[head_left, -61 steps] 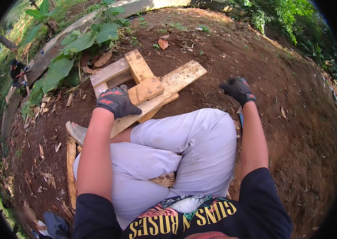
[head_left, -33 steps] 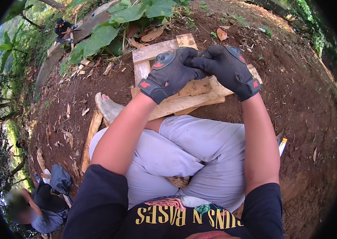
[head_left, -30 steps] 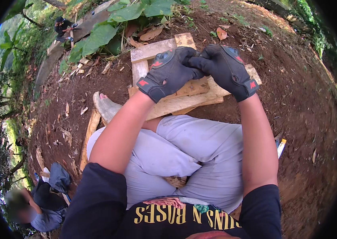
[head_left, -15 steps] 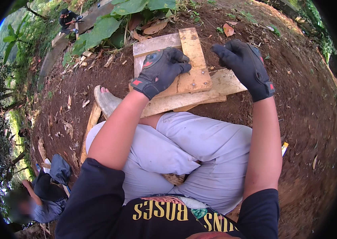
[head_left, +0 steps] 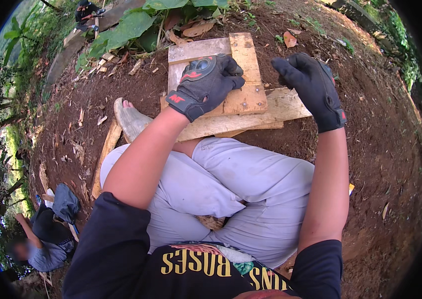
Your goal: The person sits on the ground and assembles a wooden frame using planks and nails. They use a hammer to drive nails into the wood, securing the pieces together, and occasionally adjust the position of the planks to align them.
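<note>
My left hand (head_left: pixel 205 84), in a black glove with red marks, is over a square assembly of nailed boards (head_left: pixel 245 102). Its fingers are curled together near the upright board on the right side; whatever they may pinch is too small or hidden. To the right of the boards, my right hand (head_left: pixel 309 87), also in a black glove, is raised with its fingers closed. I cannot make out anything inside it. Nail heads show on the boards' near right corner. Beneath the assembly lies a longer pale plank (head_left: pixel 290 103), sticking out to the right.
My crossed legs in grey trousers (head_left: pixel 255 169) are just below the planks. A narrow wooden strip (head_left: pixel 105 162) lies by my left foot. Brown soil (head_left: pixel 380 149) with wood chips surrounds me. Large leaves (head_left: pixel 126 32) grow beyond; one person (head_left: pixel 54 239) sits left, another (head_left: pixel 87 14) farther off.
The left hand has turned slightly over the boards, its fingers still curled. The right hand sits slightly farther right and lower in the picture, still closed. The view has shifted a little.
</note>
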The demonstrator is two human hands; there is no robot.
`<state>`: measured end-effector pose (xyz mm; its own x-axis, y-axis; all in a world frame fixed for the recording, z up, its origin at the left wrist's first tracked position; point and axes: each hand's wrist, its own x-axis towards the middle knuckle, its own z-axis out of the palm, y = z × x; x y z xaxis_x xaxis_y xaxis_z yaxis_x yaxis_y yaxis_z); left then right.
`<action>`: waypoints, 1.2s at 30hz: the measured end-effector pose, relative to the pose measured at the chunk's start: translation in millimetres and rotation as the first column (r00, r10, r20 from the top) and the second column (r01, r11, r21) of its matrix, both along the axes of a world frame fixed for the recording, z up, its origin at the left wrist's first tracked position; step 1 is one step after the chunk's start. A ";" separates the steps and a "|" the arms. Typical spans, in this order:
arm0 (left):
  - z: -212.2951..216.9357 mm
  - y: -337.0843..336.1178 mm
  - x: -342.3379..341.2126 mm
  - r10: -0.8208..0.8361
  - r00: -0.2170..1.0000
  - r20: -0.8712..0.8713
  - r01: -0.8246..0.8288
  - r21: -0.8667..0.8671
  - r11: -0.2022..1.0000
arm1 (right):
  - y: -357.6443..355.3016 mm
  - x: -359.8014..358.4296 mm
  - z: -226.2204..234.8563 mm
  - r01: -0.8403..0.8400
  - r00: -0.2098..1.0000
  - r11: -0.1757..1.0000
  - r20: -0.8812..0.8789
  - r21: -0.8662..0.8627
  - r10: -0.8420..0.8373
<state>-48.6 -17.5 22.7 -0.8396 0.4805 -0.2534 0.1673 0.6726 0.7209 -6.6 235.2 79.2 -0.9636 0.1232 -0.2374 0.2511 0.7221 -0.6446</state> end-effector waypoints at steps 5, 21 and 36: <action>0.0 0.0 1.2 0.010 1.000 -0.010 -0.010 -0.001 1.000 | 0.1 0.7 -0.1 -0.014 1.000 1.000 0.001 0.006 0.014; 1.7 2.4 3.3 0.007 0.999 -0.043 -0.009 -0.051 0.999 | 1.6 1.9 0.9 -0.020 1.000 1.000 0.010 -0.004 0.020; 5.8 6.8 12.0 -0.003 0.993 -0.114 -0.004 -0.064 0.998 | 2.1 4.3 2.0 -0.041 0.999 0.999 -0.016 -0.019 0.041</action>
